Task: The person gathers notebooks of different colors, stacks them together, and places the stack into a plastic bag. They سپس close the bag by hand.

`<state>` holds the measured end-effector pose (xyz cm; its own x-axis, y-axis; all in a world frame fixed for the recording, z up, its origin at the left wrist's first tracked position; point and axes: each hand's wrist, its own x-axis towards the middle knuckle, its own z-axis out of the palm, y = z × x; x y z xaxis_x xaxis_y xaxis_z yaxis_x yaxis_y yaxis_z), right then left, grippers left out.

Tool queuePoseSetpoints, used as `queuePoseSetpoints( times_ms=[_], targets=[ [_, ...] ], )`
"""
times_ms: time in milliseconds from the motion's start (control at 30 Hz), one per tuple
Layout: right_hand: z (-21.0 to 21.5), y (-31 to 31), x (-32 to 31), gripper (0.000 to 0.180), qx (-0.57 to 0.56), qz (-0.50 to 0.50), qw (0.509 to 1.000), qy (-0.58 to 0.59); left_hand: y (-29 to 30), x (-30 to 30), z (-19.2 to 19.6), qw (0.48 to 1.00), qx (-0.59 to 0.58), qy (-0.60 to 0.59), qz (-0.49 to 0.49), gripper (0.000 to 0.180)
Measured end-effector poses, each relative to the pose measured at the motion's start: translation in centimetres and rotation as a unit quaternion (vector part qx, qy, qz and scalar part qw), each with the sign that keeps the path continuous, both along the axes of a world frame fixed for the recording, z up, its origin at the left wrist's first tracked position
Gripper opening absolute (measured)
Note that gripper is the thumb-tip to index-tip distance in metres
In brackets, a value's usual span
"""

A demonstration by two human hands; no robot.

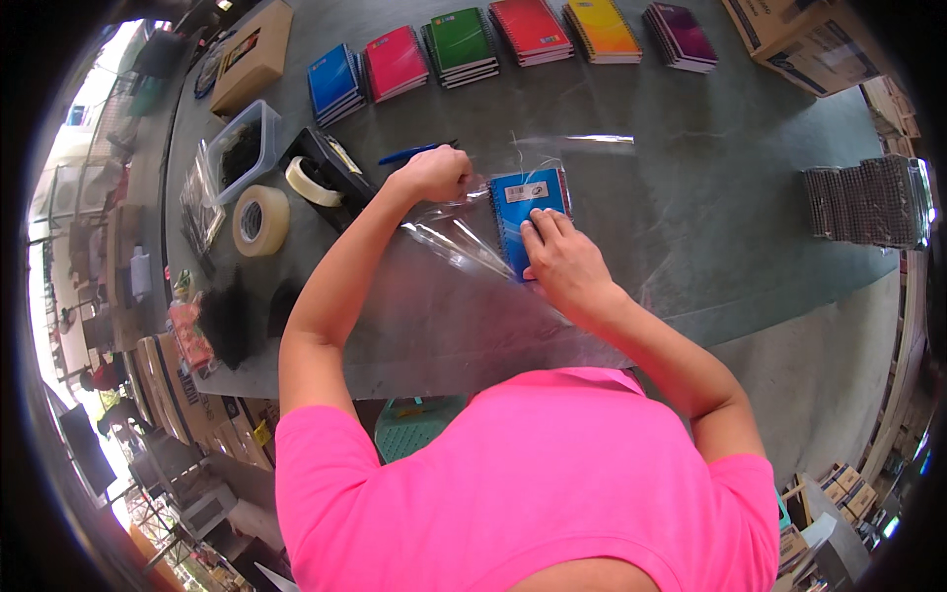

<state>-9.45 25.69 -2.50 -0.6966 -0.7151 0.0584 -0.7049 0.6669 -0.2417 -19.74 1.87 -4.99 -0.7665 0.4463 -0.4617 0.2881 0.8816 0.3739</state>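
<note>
On your right, the tabletop (730,222) offers open room until the dark stack (868,202); its near edge is close to your body. The clear film (459,242) looks thin and slippery. The blue notebook (512,219), before you, is probably light, rather stiff; better hold its side without spiral. Your right hand (567,259) rests on it, fingers extended; your left hand (432,176) has curled fingers, whether clamping film I cannot tell.

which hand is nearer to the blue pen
Left. The left hand is just beside the blue pen, while the right hand rests on the blue notebook, farther right and nearer the body.
</note>
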Motion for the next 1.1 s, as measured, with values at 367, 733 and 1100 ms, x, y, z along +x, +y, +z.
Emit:
queuePoseSetpoints(
  times_ms=[367,733,1100],
  targets=[
    [-0.4,0.0,-0.4,0.051,-0.01,0.018,1.0,0.006,-0.7,5.6,2.7,0.849,0.291,-0.128,0.421,0.048],
    [-0.2,0.9,-2.0,0.053,-0.014,0.058,0.998,0.002,5.6,14.0,4.1,0.661,0.424,-0.16,0.598,0.069],
    [-0.6,2.4,-4.3,0.056,-0.045,0.109,0.99,-0.073,5.7,14.2,3.9,0.906,0.131,-0.038,0.4,0.022]
  ],
)
